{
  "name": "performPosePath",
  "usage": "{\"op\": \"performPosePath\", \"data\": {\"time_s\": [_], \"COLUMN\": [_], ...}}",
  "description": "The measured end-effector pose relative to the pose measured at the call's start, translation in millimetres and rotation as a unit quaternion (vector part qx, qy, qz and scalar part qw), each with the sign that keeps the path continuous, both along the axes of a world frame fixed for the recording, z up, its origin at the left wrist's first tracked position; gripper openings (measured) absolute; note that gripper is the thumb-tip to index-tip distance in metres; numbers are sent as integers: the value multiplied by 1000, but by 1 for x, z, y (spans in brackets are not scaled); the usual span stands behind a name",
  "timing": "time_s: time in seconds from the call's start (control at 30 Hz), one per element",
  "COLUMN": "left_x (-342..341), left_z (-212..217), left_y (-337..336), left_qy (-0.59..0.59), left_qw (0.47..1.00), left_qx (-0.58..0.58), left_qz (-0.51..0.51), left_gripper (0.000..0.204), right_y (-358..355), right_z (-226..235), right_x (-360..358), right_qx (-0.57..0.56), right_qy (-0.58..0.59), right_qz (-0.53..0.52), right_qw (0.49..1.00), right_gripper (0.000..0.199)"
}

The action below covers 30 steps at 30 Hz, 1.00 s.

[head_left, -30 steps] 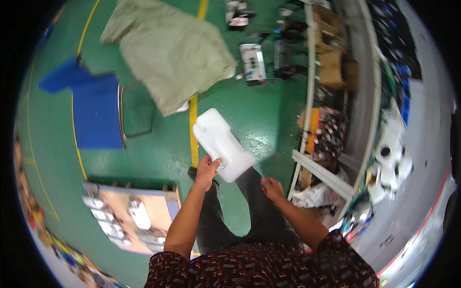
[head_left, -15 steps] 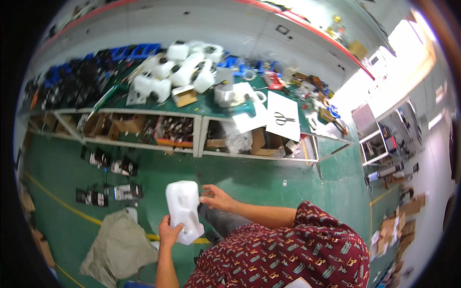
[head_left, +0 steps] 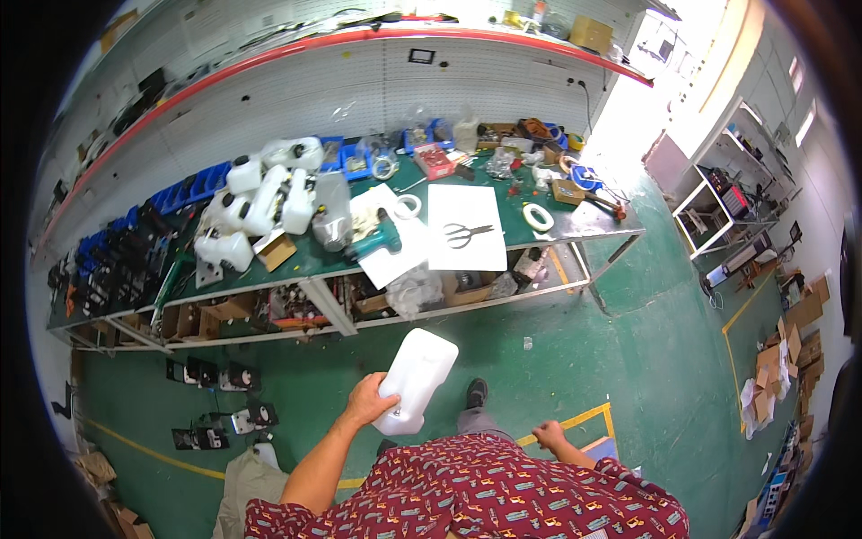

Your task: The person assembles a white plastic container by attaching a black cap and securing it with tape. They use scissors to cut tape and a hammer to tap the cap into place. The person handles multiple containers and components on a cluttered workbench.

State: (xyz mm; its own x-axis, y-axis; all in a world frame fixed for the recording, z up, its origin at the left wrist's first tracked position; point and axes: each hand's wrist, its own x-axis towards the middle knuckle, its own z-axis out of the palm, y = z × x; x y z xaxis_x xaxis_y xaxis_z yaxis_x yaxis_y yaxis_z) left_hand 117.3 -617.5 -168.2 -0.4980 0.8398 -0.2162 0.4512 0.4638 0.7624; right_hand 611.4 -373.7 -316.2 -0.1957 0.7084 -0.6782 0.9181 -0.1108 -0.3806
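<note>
My left hand [head_left: 368, 401] is closed around the lower left side of a white plastic tank [head_left: 422, 370], held tilted over the floor in front of my body. The tank has a smooth bottle-like body and a small fitting near my thumb. My right hand [head_left: 549, 436] hangs low at my right side, apart from the tank, its fingers curled in with nothing showing in them. On the workbench ahead, several similar white tanks with black caps [head_left: 269, 199] are piled up.
The green-topped workbench [head_left: 519, 235] spans the space ahead. On it are scissors [head_left: 469, 234] on white paper, a teal power tool [head_left: 377, 241], a tape roll [head_left: 538, 217] and blue bins [head_left: 211, 182]. Black machine parts [head_left: 242, 418] stand on the left floor; cardboard boxes [head_left: 802, 346] lie right.
My right hand has come away from the tank and dropped to my right side. My left hand keeps the tank, now tilted to the right. The view has shifted, and a foot shows ahead.
</note>
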Motion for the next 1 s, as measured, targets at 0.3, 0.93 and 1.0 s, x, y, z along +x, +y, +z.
{"op": "performPosePath", "data": {"time_s": [0.3, 0.93, 1.0], "left_x": [-55, -236, -228], "left_z": [4, -8, -8], "left_y": [227, 594, 620], "left_qy": [145, 299, 282], "left_qw": [985, 923, 922], "left_qx": [18, -45, -48], "left_qz": [-95, -239, -261], "left_gripper": [63, 64, 61], "right_y": [131, 272, 279], "right_z": [2, 48, 45], "right_x": [26, -103, -99], "right_qx": [-64, 15, 21], "right_qy": [84, 128, 134], "right_qz": [-124, -163, -171], "right_qw": [987, 978, 976], "right_gripper": [26, 26, 27]}}
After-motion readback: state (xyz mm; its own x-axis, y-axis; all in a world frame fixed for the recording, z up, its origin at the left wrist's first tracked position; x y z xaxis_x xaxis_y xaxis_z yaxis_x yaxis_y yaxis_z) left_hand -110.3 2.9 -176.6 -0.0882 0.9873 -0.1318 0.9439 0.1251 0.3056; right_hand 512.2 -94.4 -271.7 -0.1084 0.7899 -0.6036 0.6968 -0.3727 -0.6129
